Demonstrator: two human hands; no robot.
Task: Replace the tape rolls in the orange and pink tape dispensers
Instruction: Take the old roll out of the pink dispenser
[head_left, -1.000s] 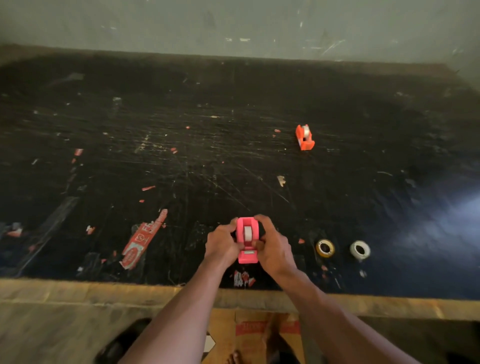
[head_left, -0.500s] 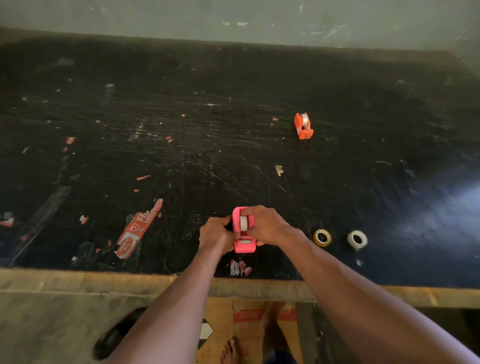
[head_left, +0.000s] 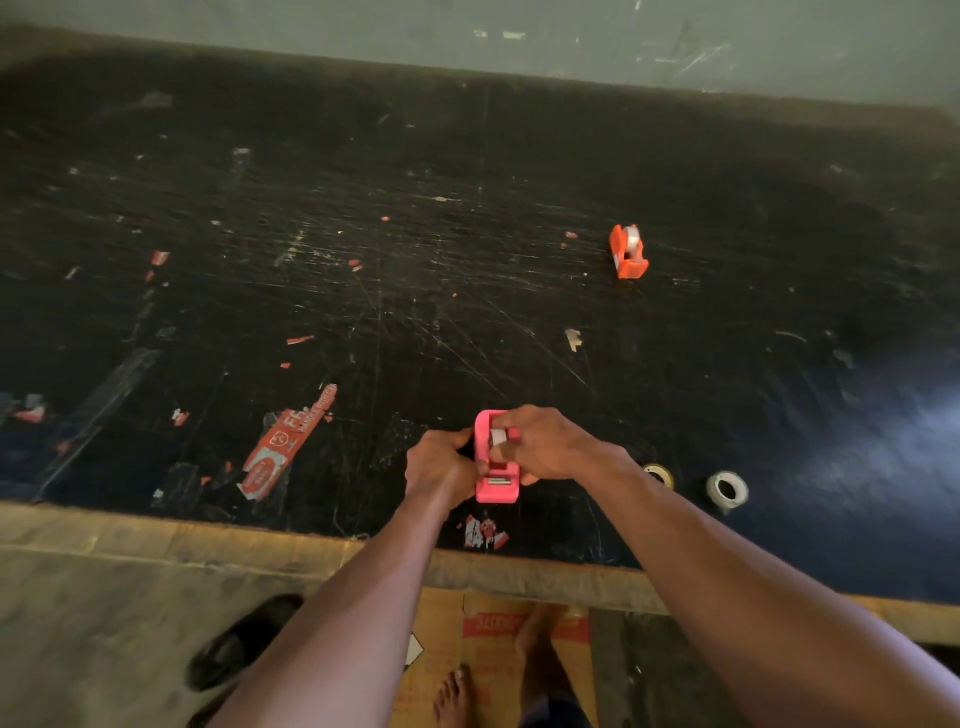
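The pink tape dispenser (head_left: 496, 486) stands near the front edge of the black table (head_left: 363, 260). My left hand (head_left: 439, 467) grips its left side. My right hand (head_left: 545, 441) reaches over its top, fingers closed around the white tape roll (head_left: 497, 436) seated in it. The orange tape dispenser (head_left: 628, 252), with a clear roll in it, stands alone further back to the right. Two loose rolls lie right of my right wrist: a yellowish roll (head_left: 660, 474), partly hidden by the forearm, and a white roll (head_left: 726, 489).
The table top is scratched and dotted with torn red sticker scraps, a larger red label (head_left: 283, 441) left of my hands. A wooden front edge (head_left: 208, 540) borders it. Below are cardboard, bare feet and a dark sandal (head_left: 241, 642).
My right hand has shifted from the dispenser's right side to over its top, onto the roll. The left hand stays on the left side. The view has tilted slightly.
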